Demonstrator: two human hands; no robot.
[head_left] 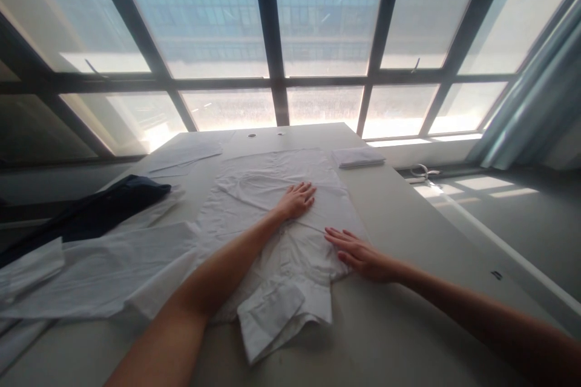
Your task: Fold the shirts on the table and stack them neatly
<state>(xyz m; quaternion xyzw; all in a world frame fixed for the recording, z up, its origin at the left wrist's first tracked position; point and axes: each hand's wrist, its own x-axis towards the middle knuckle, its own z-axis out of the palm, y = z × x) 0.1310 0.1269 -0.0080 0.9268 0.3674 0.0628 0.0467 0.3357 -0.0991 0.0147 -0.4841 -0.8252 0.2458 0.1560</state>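
A white button-up shirt (254,199) lies spread on the table, its collar toward me and one sleeve stretched out to the left. My left hand (297,200) rests flat on the middle of the shirt, fingers extended. At the shirt's right edge, near the shoulder, my right hand (358,254) lies with its fingers stretched out on the cloth. Neither hand grips the fabric. Wrinkles run across the cloth around both hands. My left forearm covers part of the shirt's left side.
The white table (385,205) reaches toward large windows. A folded white cloth (358,157) lies at the back right, with papers (186,156) at the back left. Dark clothing (113,205) is heaped on the left. A curtain (535,91) hangs at the right.
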